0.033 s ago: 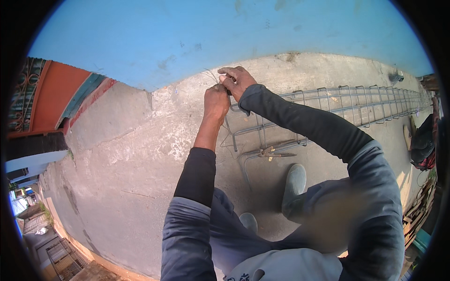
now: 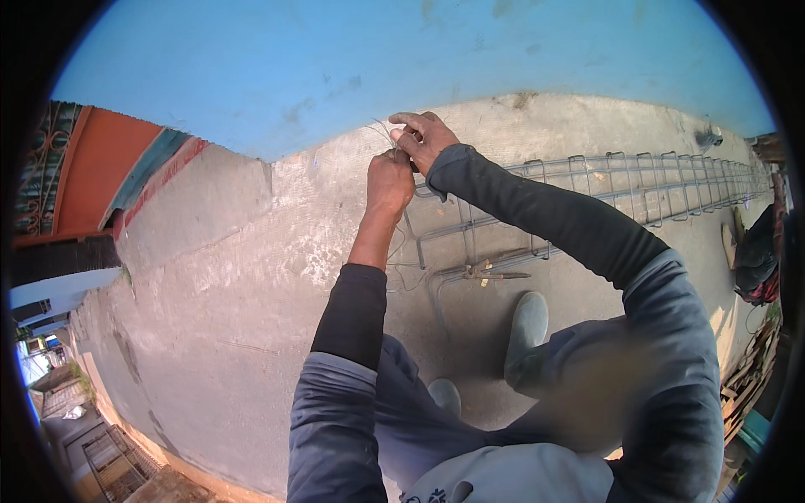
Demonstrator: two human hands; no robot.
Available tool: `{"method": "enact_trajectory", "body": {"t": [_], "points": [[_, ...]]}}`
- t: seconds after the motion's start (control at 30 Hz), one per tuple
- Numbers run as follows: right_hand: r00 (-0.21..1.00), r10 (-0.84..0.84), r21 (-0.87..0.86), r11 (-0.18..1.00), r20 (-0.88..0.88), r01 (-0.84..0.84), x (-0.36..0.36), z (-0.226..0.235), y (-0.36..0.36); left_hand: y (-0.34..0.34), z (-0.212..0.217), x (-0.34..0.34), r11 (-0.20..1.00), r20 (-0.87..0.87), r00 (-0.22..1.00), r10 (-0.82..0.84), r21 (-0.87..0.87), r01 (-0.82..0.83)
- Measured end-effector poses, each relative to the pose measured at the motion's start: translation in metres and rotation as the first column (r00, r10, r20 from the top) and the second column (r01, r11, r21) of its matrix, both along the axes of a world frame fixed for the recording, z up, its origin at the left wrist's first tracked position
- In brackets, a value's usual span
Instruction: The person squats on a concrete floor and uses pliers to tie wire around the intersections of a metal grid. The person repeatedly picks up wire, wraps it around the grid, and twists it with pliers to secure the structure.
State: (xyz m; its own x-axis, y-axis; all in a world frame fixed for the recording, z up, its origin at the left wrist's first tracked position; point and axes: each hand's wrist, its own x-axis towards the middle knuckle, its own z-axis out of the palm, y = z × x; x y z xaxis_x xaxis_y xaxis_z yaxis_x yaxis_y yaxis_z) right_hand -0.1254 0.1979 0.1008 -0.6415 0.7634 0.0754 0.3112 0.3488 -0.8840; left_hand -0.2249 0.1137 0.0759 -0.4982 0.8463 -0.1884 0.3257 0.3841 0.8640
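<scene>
Above the near left end of a long rebar cage, my two hands are close together. My left hand is closed in a fist around thin tie wire, whose fine ends stick out above the fingers. My right hand meets it from the right, thumb and fingers bent in a pinch at the same wire; the exact grip is partly hidden. A loose curl of wire hangs below the left hand. Pincers with long handles lie across the cage's nearest bar.
The cage runs off to the far right along a concrete floor. A blue wall rises beyond it. My boots stand beside the near bar. Wood pieces and a dark bundle lie at the right edge.
Both hands have shifted very slightly and stay together. The loose wire below my left hand has swung and now curls differently near the cage's end.
</scene>
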Motion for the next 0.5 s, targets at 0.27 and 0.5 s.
{"method": "enact_trajectory", "body": {"t": [0.27, 0.5], "points": [[0.987, 0.141, -0.57, 0.805, -0.083, -0.163, 0.0, 0.034, 0.005, -0.025, 0.065, -0.015, 0.937, 0.071, 0.966, -0.248, -0.235, 0.257], [0.925, -0.059, -0.641, 0.737, -0.376, -0.214, 0.005, 0.078, 0.046, -0.064, 0.115, -0.056, 0.922, 0.194, 0.911, -0.364, -0.066, 0.382]]}}
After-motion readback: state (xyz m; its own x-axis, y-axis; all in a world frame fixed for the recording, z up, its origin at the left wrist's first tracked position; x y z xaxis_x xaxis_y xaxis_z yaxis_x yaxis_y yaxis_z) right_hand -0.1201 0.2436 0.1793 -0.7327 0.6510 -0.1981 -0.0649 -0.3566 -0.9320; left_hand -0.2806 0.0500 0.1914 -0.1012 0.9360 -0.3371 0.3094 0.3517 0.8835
